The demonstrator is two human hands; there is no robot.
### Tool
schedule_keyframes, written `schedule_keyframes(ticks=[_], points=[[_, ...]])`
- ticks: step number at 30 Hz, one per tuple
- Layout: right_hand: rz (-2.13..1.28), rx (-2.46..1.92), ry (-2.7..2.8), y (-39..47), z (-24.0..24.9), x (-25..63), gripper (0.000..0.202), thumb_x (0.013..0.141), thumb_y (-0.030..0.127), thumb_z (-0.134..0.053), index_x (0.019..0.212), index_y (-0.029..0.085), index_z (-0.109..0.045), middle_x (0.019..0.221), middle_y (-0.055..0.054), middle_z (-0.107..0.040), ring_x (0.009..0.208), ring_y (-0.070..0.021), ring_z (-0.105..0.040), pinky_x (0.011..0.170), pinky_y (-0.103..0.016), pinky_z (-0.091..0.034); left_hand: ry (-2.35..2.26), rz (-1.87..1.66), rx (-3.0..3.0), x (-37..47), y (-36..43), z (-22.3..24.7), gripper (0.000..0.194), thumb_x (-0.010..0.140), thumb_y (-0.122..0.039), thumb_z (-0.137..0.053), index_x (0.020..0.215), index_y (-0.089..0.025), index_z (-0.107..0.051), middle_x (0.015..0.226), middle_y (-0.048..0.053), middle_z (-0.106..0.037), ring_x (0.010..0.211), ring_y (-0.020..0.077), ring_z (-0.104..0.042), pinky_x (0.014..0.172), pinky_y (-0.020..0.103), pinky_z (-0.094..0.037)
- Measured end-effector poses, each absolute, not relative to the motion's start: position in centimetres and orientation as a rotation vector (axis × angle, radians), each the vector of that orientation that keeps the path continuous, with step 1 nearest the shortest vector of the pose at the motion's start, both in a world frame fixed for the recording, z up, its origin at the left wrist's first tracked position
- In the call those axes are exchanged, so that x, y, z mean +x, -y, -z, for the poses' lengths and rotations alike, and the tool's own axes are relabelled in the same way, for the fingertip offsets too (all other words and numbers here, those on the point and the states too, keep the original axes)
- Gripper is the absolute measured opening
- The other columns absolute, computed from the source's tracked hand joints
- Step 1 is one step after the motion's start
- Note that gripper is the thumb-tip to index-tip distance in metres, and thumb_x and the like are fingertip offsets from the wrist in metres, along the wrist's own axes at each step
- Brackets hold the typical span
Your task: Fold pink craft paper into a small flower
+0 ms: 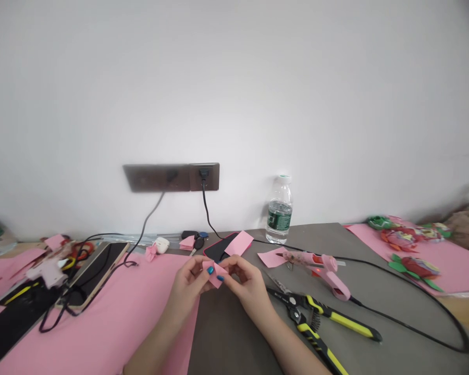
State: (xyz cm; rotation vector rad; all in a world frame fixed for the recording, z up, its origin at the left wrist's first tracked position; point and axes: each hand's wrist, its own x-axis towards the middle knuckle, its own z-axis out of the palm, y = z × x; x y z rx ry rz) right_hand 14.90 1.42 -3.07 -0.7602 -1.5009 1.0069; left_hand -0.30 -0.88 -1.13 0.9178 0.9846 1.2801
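Between my two hands is a small piece of pink paper (218,276), folded or bent, held over the seam between a pink sheet and a grey mat. My left hand (191,278) pinches its left side with thumb and fingers. On its right side my right hand (243,276) grips it the same way; both thumbs have blue nails. Just behind the hands, a pink paper rectangle (238,243) lies on a dark phone (219,247). To the right, another pink paper piece (272,257) rests under the tip of a pink glue gun (316,265).
Yellow-and-black pliers (316,312) lie open right of my right arm. A water bottle (279,213) stands by the wall. The glue gun's black cord (422,281) loops rightward. Crafted flowers (416,266) sit far right; a phone (96,271) and cables lie left.
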Motion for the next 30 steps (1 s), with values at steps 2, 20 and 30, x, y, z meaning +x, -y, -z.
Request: schedule_keyframes(ticks=[2, 20, 30], points=[[-0.979, -0.765, 1.492, -1.4, 3.1, 15.0, 0.007, 0.079, 0.024, -0.069, 0.08, 0.018, -0.068, 0.069, -0.002, -0.065, 0.062, -0.0147, -0.056, 0.058, -0.025, -0.045, -0.985, -1.272, 0.952, -0.3, 0.8, 1.3, 0.033, 0.07, -0.042, -0.079, 0.086, -0.017, -0.066, 0.079, 0.001, -0.065, 0.071, 0.0126, -0.062, 0.065, 0.023, -0.056], [-0.66, -0.717, 1.698, -1.0, 2.4, 15.0, 0.014, 0.087, 0.01, -0.054, 0.079, 0.02, -0.06, 0.074, -0.002, -0.058, 0.067, -0.0149, -0.056, 0.061, -0.025, -0.045, -1.03, -1.165, 1.105, -0.1, 0.9, 1.2, 0.033, 0.071, -0.047, -0.074, 0.074, -0.016, -0.064, 0.067, -0.003, -0.053, 0.058, 0.0093, -0.049, 0.057, 0.024, -0.055], [-0.748, -0.632, 1.709, -1.1, 2.0, 15.4, 0.027, 0.082, 0.001, -0.046, 0.082, 0.02, -0.065, 0.085, -0.005, -0.061, 0.08, -0.0179, -0.06, 0.069, -0.029, -0.047, -0.999, -1.228, 0.971, -0.1, 1.0, 1.7, 0.03, 0.073, -0.045, -0.073, 0.079, -0.017, -0.068, 0.068, -0.001, -0.058, 0.061, 0.0112, -0.056, 0.055, 0.023, -0.055]])
